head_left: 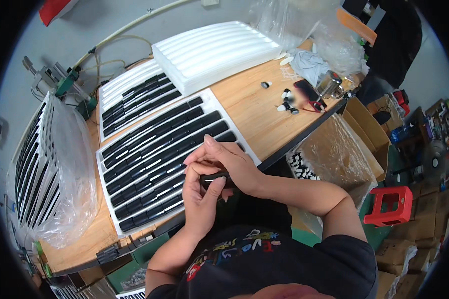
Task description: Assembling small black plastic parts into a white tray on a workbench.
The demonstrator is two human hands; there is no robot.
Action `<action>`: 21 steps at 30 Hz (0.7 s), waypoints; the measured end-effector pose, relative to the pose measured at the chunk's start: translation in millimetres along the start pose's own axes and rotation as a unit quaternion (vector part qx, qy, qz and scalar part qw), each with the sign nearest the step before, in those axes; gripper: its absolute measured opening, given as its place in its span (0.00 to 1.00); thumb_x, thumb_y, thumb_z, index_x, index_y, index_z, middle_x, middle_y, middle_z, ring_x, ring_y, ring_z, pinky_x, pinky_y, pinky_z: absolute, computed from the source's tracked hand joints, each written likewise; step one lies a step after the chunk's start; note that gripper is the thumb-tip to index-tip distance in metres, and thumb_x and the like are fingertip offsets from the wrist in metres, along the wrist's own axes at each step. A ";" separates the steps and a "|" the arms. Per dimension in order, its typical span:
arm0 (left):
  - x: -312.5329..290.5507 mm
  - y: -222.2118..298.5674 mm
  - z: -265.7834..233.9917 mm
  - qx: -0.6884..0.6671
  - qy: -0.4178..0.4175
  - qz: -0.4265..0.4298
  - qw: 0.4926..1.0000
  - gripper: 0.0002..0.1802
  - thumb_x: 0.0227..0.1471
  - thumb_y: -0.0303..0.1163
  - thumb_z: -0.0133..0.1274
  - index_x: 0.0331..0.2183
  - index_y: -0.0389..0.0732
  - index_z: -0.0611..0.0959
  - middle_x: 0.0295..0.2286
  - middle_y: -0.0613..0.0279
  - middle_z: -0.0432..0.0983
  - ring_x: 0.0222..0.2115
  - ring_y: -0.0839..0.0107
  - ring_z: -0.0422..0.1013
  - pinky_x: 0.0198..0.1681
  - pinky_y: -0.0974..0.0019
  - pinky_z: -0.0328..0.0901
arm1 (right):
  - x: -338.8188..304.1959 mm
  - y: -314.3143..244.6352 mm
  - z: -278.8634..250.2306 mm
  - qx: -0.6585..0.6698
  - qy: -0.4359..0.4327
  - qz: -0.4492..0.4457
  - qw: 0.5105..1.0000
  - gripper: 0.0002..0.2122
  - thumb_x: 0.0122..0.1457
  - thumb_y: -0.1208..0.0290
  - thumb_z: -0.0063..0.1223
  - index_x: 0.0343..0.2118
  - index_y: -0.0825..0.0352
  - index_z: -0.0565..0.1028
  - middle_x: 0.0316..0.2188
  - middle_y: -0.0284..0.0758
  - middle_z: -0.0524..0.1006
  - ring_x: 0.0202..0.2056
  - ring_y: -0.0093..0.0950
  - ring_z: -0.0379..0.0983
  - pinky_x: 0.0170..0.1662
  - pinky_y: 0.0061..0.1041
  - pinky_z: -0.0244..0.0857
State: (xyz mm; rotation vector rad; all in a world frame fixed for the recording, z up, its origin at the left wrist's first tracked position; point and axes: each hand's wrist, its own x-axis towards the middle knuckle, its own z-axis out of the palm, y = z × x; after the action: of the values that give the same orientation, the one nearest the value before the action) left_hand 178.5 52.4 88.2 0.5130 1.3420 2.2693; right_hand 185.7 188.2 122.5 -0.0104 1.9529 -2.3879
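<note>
My left hand point(198, 202) is closed around a small black tube-like piece point(213, 178), its thumb pressed along the near side. Just above and to the right, my right hand point(232, 162) curls over the same spot, its fingers touching those of my left hand. What lies under the right fingers is hidden. Both hands are held over the near right part of a white moulded tray point(118, 225). Rows of glossy black cylindrical pieces point(154, 167) fill its grooves.
Behind lies a second white tray point(105, 92), partly filled, beneath a stack of empty white trays point(224, 60). Bagged trays point(67, 189) stand at the left. Glasses point(315, 105), a glass mug point(329, 85) and small caps point(287, 105) sit back right. Right of the bench are a plastic-lined carton point(339, 154) and red stool point(390, 206).
</note>
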 end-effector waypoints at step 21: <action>-13.2 -30.0 -1.4 0.013 0.023 -0.034 0.999 0.10 0.56 0.21 0.50 0.39 0.39 0.68 0.37 0.61 0.66 0.30 0.77 0.67 0.32 0.75 0.66 | 6.7 34.9 -5.9 0.020 0.026 0.030 0.999 0.31 0.69 0.48 0.24 0.33 0.72 0.77 0.29 0.39 0.79 0.25 0.21 0.71 0.32 0.17 0.65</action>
State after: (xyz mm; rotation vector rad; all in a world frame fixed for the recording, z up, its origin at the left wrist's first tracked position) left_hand 194.5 56.8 59.9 0.4199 1.3909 2.2244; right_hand 180.1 186.8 86.9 0.1126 1.8964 -2.4126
